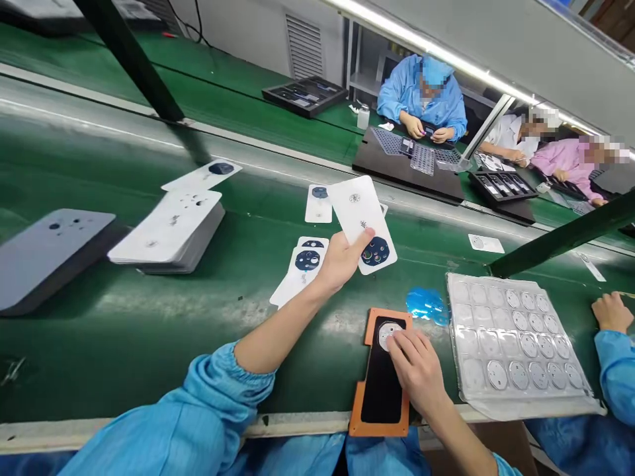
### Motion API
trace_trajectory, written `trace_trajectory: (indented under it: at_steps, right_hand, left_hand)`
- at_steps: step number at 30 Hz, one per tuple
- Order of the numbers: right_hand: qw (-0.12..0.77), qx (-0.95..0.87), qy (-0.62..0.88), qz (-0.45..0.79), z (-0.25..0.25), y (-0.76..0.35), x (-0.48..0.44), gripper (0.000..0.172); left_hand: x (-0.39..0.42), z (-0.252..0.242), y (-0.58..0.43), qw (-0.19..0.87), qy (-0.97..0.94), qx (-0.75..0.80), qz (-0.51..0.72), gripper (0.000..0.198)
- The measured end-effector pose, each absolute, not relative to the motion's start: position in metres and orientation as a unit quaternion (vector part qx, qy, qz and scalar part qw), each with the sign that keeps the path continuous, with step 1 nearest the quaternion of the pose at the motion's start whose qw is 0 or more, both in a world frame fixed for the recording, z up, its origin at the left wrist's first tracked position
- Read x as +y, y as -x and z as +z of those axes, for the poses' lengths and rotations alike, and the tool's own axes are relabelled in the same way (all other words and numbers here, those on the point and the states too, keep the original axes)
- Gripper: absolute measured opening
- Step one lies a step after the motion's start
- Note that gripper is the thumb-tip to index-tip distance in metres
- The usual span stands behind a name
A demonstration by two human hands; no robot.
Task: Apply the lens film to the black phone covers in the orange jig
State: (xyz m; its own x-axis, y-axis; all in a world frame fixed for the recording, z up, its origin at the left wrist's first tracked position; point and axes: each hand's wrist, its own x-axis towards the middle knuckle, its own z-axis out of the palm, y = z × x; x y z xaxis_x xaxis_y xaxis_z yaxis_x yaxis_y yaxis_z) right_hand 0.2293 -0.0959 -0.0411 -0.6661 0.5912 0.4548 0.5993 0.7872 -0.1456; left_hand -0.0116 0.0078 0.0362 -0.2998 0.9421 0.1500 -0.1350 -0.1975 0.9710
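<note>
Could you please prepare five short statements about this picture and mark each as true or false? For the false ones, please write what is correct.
1. The left hand holds a white panel. True.
2. That panel has no dark part. False: it bears a dark round part.
3. The right hand has its fingertips at a pale disc. True.
4. Blue film lies between the orange frame and the plastic tray. True.
5. The plastic tray stands left of the orange frame. False: it is to the right.
</note>
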Motion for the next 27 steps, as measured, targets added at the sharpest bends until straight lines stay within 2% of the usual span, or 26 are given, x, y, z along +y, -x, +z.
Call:
trace_trajectory:
  at_steps: [4,9,13,17,21,27]
  right_hand:
    - [0.224,-0.915,0.335,0.001,-0.045,-0.231,-0.102,0.037]
    - [0.224,-0.910,0.347,0.032,-0.032,-0.223,-0.101,0.027]
    - [0.330,-0.852,0.396,0.091,-0.002,-0.215,-0.081,0.022]
    - [0.454,-0.748,0.476,0.091,0.027,-0.202,-0.052,0.014]
    - [0.501,-0.678,0.525,0.115,0.035,-0.193,-0.035,0.014]
    - [0.528,-0.660,0.515,0.143,0.034,-0.190,-0.035,0.016]
  left_hand:
    - [0.010,0.036,0.015,0.448,-0.443,0.438,0.641,0.059]
    - [0.009,0.031,0.012,0.478,-0.439,0.460,0.606,0.044]
    - [0.000,0.029,-0.010,0.513,-0.441,0.445,0.587,0.034]
    - [-0.017,0.029,-0.038,0.534,-0.463,0.431,0.560,0.030]
    - [-0.032,0.030,-0.051,0.516,-0.508,0.417,0.549,0.039]
    - [-0.037,0.027,-0.048,0.472,-0.549,0.430,0.540,0.046]
